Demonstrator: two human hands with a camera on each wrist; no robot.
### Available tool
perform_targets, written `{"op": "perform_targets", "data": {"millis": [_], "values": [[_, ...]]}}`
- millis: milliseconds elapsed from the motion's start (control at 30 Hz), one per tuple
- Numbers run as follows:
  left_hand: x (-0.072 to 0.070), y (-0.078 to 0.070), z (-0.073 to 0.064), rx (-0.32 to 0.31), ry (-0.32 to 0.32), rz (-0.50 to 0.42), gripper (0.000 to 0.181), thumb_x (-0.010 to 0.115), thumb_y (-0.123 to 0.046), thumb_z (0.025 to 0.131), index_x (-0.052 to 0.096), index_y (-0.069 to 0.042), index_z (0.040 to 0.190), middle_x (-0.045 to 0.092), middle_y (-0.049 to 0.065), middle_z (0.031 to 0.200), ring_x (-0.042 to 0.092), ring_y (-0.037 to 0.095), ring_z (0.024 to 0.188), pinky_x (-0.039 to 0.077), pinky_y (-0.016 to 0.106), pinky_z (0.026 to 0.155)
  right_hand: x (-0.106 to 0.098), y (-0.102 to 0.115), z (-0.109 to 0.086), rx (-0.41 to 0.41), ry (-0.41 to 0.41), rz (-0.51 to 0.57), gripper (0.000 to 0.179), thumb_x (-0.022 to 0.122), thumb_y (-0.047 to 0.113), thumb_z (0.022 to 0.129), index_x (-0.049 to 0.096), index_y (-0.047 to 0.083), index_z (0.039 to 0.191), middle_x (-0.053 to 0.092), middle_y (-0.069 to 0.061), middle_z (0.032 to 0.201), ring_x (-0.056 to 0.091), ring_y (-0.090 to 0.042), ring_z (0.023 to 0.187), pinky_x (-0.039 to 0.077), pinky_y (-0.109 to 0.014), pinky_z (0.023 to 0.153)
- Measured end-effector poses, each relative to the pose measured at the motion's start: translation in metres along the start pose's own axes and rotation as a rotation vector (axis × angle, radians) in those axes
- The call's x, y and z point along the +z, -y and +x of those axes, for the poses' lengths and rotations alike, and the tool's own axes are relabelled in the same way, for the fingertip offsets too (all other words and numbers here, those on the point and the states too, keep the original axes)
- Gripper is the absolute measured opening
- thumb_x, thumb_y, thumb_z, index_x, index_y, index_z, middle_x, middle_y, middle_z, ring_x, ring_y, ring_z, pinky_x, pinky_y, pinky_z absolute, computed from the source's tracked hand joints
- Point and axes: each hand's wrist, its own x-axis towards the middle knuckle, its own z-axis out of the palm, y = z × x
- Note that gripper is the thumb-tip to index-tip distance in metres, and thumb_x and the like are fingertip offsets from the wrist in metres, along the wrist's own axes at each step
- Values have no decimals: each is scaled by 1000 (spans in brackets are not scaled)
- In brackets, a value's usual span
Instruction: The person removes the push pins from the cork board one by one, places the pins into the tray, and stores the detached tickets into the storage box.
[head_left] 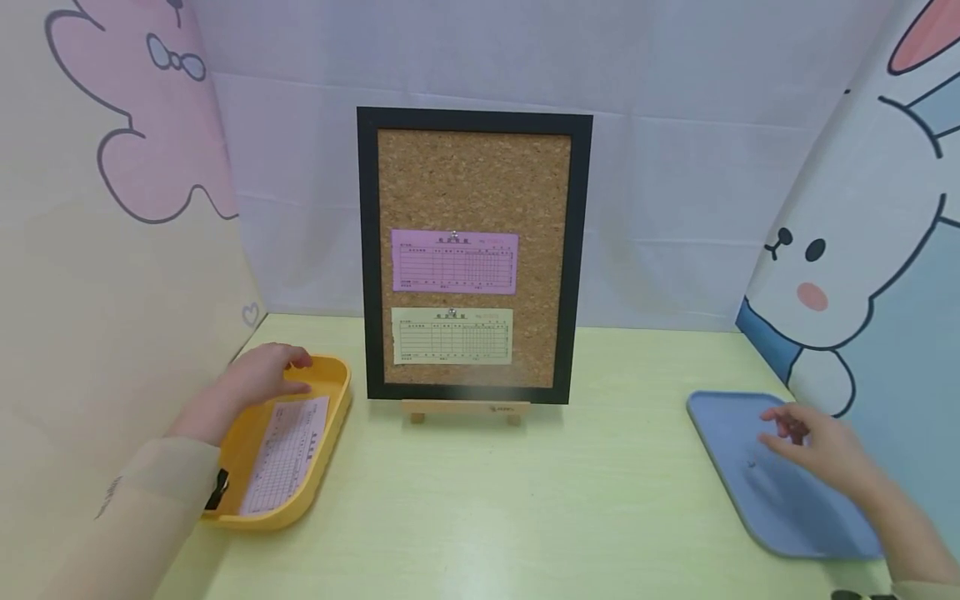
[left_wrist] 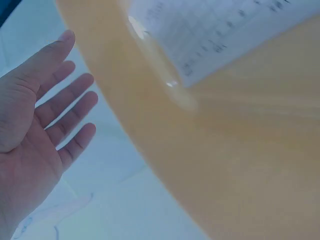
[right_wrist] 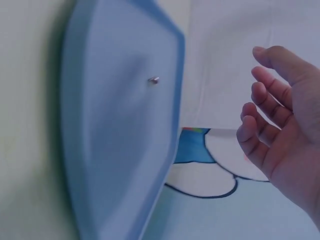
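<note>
My left hand [head_left: 264,373] hovers over the far end of a yellow tray [head_left: 330,450], its fingers spread and holding nothing. Inside that tray lies a pale pink printed form [head_left: 288,454], its corner also visible in the left wrist view. On the other side, my right hand [head_left: 821,442] is above a blue tray [head_left: 720,408], fingers loosely bent around nothing. A small shiny pushpin [right_wrist: 153,80] lies on the blue tray. In the middle stands a framed cork board [head_left: 472,179] with a purple form [head_left: 454,271] above a pale green form [head_left: 452,342], each pinned at its top.
A small wooden easel [head_left: 465,407] supports the board on the pale yellow-green table [head_left: 480,500]. White cloth [head_left: 675,200] hangs behind it. Printed side panels with a pink figure [head_left: 165,158] and a white rabbit [head_left: 832,258] rise beside the trays.
</note>
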Motion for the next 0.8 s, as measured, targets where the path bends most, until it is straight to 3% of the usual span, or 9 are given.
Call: {"op": "perform_targets", "data": {"millis": [167, 367, 600, 800], "values": [[-14, -20, -3, -68, -49, 31, 38, 73, -19, 83, 62, -1, 114, 64, 20, 108, 57, 36, 96, 47, 52, 87, -9, 17, 8, -19, -62, -27, 24, 77, 16, 78, 64, 7, 95, 50, 8, 73, 40, 2, 62, 32, -20, 50], [-25, -36, -6, -62, -174, 67, 40, 69, -21, 85, 59, 1, 117, 59, 27, 117, 51, 45, 106, 40, 60, 91, -18, 42, 15, 32, -72, -56, 30, 73, 26, 83, 62, 5, 102, 57, -2, 78, 39, 2, 65, 33, -22, 49], [-41, -59, -9, -114, -247, -20, 45, 65, -22, 88, 52, 1, 125, 47, 29, 130, 39, 48, 119, 31, 64, 98, -21, 79, 20, 16, -164, -35, 28, 72, 23, 84, 63, 8, 104, 59, -2, 81, 41, 5, 68, 36, -14, 53], [-44, -81, -9, -121, -350, -81, 55, 66, -24, 88, 45, -1, 133, 37, 29, 138, 32, 50, 124, 24, 67, 100, -16, 112, 27, 17, -273, 26, 27, 72, 17, 83, 62, 7, 106, 62, -4, 85, 43, 6, 70, 38, -3, 60]]}}
